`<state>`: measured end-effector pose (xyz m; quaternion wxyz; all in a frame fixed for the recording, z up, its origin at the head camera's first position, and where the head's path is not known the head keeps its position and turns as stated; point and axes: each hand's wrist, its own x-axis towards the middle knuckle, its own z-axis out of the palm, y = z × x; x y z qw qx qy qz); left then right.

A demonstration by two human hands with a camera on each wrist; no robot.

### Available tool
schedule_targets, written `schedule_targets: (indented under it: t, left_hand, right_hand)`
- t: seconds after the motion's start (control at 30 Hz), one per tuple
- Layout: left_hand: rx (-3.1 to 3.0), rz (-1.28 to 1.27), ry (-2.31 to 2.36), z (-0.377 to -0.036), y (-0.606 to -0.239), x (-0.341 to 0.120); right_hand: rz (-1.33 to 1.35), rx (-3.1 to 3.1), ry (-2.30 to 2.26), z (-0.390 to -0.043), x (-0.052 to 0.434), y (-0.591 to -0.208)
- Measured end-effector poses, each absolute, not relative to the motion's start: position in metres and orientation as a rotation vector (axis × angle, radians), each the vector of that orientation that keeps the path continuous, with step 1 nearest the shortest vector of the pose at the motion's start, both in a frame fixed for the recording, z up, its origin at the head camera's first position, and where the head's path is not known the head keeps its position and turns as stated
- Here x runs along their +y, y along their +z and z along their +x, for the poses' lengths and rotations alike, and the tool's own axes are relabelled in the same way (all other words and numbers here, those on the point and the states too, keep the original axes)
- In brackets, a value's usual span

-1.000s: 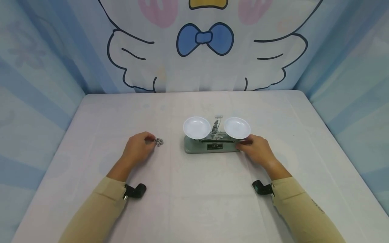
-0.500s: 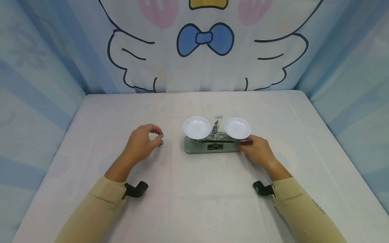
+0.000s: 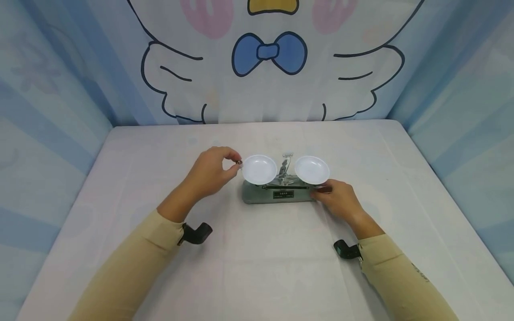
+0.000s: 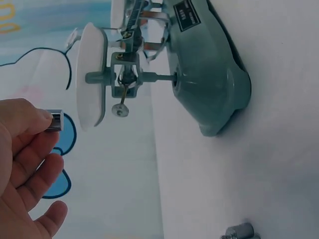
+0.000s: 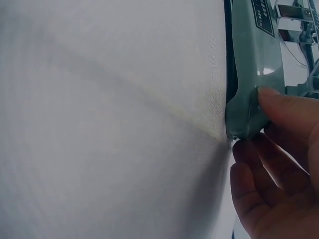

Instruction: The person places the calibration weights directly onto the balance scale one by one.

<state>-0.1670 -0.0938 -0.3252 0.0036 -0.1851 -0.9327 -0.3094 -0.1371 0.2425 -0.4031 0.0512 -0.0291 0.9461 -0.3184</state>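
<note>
My left hand (image 3: 210,174) pinches a small shiny metal weight (image 4: 56,120) between thumb and forefinger. It is held just off the left edge of the left white pan (image 3: 259,170) of a green balance scale (image 3: 257,195). In the left wrist view, the weight sits apart from the pan, and the other fingers curl loosely below. My right hand (image 3: 341,198) grips the right end of the scale's base, thumb on its front face. Several other metal weights (image 4: 240,231) lie on the table at the bottom of the left wrist view; my left hand hides them in the head view.
The right white pan (image 3: 312,170) stands level with the left one. A white cloth covers the table (image 3: 265,267). Behind it hangs a curtain (image 3: 269,98) with a cartoon print, and blue curtains (image 3: 44,133) flank both sides.
My left hand has picked up one weight from the small group on the table and carried it right and away from me to the left pan. The right hand stays on the scale.
</note>
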Motion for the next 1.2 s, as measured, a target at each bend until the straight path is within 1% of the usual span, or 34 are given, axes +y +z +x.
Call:
schedule_targets:
  t: [0.17, 0.4, 0.57, 1.2]
  left_hand:
    - [-2.938, -0.643, -0.974, -0.176, -0.323, -0.076]
    - [-3.016, -0.593, -0.966, -0.184, -0.326, -0.061]
    - [-3.036, -0.581, -0.947, -0.187, -0.328, -0.055]
    - [-2.947, -0.723, -0.831, -0.189, -0.333, -0.039]
  right_hand:
    - [-0.101, 2.888, -0.966, -0.137, 0.242, -0.403]
    - [-0.101, 2.89, -0.964, -0.136, 0.241, -0.403]
    - [-0.107, 2.896, -0.962, -0.136, 0.242, -0.404]
    - [-0.096, 2.89, -0.971, -0.136, 0.241, -0.403]
